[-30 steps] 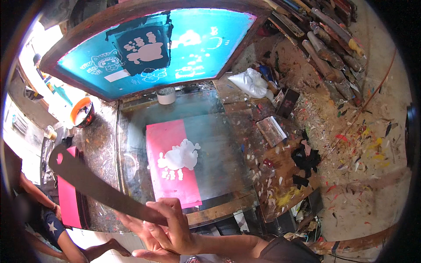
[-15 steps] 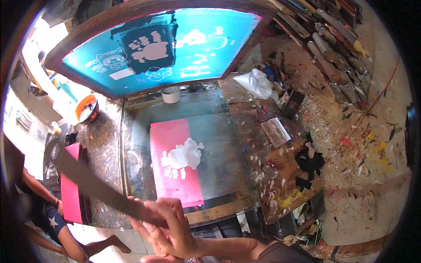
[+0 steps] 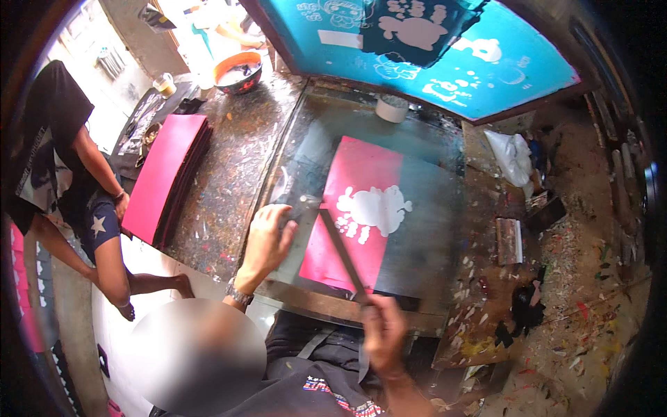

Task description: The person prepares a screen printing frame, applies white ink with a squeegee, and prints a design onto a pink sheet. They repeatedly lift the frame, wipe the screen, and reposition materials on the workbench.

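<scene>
My right hand (image 3: 384, 333) is closed round the near end of a long, flat grey strip (image 3: 342, 254), which slants up and left over a pink sheet (image 3: 338, 174). The sheet lies on a glass-topped table (image 3: 431, 201). A white animal-shaped print (image 3: 375, 210) covers part of it and reaches past its right edge onto a darker area. My left hand (image 3: 267, 240), with a watch on the wrist, hovers left of the sheet near the strip's far end. Its fingers are bent and the thumb stands apart, with nothing visible held.
A framed blue screen (image 3: 517, 69) stands tilted behind the glass, beside a white round tub (image 3: 392, 108). To the left are a stack of pink sheets (image 3: 167, 167), an orange-rimmed bucket (image 3: 238, 73) and a seated person (image 3: 69, 160). A white bag (image 3: 511, 156) lies right.
The view has swung left. The strip has moved from the left side to over the pink sheet, in my right hand. My left hand now shows apart from it.
</scene>
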Tool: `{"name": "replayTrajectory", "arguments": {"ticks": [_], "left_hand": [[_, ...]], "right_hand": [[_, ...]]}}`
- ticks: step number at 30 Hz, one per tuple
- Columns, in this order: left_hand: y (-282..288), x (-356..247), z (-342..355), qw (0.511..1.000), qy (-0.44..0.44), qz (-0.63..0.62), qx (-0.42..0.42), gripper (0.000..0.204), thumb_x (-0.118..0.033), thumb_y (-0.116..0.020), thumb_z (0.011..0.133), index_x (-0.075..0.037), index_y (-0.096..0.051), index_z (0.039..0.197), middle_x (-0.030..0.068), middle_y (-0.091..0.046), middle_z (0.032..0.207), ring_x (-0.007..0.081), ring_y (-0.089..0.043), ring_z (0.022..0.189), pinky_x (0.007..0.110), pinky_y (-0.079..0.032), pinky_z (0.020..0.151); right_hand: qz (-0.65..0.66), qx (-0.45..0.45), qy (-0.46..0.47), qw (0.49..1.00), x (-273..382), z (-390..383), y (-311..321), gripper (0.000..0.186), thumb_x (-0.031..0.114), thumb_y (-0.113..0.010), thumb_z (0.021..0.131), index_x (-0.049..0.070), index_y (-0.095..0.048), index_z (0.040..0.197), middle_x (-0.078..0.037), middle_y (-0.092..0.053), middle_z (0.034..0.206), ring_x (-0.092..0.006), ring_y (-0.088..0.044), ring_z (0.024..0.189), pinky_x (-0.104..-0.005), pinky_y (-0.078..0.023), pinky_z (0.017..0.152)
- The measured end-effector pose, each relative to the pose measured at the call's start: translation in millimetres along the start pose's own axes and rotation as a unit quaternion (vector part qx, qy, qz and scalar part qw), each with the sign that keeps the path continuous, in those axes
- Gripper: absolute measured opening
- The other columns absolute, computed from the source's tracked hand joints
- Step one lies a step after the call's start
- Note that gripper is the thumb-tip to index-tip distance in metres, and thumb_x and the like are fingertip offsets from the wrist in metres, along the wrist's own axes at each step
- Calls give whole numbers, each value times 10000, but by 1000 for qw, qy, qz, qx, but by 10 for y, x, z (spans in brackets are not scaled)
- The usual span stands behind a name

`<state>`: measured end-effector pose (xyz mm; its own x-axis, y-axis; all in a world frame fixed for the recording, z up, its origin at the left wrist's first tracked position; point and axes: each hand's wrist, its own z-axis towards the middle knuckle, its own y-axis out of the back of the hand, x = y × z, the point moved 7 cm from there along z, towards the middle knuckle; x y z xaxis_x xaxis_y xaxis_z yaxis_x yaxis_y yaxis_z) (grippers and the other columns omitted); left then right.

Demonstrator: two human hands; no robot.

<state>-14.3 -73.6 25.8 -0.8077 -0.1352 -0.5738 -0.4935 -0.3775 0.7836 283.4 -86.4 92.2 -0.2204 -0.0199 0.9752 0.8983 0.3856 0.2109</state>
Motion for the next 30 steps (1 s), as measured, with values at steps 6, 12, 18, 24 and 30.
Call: {"name": "replayTrajectory", "arguments": {"ticks": [6,12,18,24,30], "left_hand": [[-230,-317,-50,964,-176,138,143,642,-344,-635,953,-136,-448,1531,118,-362,1635,307,-291,1530,554,-142,1237],[-294,-404,77,944,-222,144,197,725,-356,-623,952,-66,-374,1568,117,-334,1657,285,-245,1561,557,-96,1259],[-290,-401,62,946,-211,138,204,725,-339,-641,938,-34,-397,1548,128,-351,1645,303,-252,1556,555,-105,1259],[-306,-385,66,946,-201,144,211,687,-378,-578,978,-48,-397,1553,104,-334,1660,276,-244,1562,549,-96,1258],[-337,-376,67,942,-202,166,213,707,-382,-564,989,-65,-350,1583,102,-316,1669,272,-234,1566,551,-84,1258]], "right_hand": [[-23,-194,-121,973,-612,-94,1171,285,241,-528,1082,16,-622,1230,-46,-615,946,-139,-568,882,-316,-480,783],[-51,-235,-27,970,-581,-76,1486,200,231,-510,1091,42,-571,1075,-8,-543,885,-115,-538,834,-304,-459,728],[-158,-292,-130,934,-731,-193,1923,265,286,-520,1093,30,-585,1079,-6,-555,854,-141,-536,756,-315,-456,682],[-203,-280,-137,928,-802,-214,1953,297,290,-520,1092,11,-611,1140,-41,-605,916,-153,-545,784,-332,-470,702],[-228,-228,-26,946,-837,20,1859,277,262,-542,1086,-3,-602,1139,-38,-593,924,-135,-519,800,-308,-437,708]]}}
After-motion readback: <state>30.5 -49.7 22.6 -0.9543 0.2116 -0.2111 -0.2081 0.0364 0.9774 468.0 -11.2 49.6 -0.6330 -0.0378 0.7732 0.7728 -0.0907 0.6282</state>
